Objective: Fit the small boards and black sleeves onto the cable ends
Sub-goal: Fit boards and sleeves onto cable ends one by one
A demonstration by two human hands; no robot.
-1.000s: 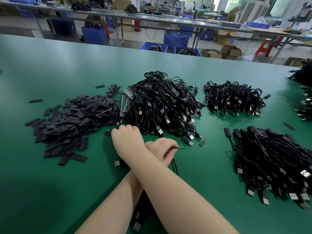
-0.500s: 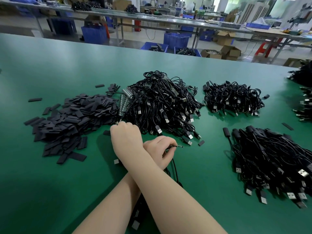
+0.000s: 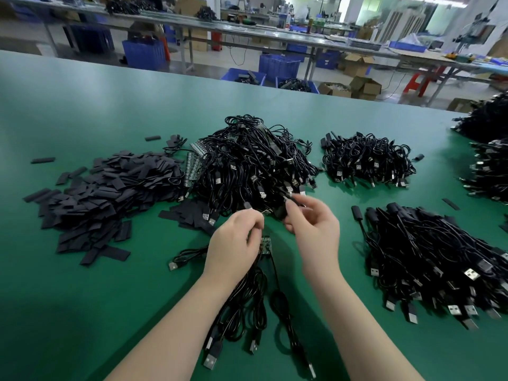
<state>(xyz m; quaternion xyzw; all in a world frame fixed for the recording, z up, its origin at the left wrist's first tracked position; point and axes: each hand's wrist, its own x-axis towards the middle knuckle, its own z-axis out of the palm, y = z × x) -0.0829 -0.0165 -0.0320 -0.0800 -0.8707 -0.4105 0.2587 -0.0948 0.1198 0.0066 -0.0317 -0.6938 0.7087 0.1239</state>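
You uncrossed arms: L hand (image 3: 233, 237) pinched cable end (image 3: 247, 206), R hand (image 3: 313, 224) gripped black sleeve (image 3: 280, 211) at 12 o'clock — sleeving prob next.

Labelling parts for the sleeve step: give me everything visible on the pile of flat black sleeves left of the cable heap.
The pile of flat black sleeves is a loose, low heap of short matte rectangular strips, seemingly flattened tubing, lying criss-crossed on the green table mat. Strays lie scattered round its edges. Its right side meets the large tangled heap of black USB cables, with some cable loops lying over it. Neither hand touches it.
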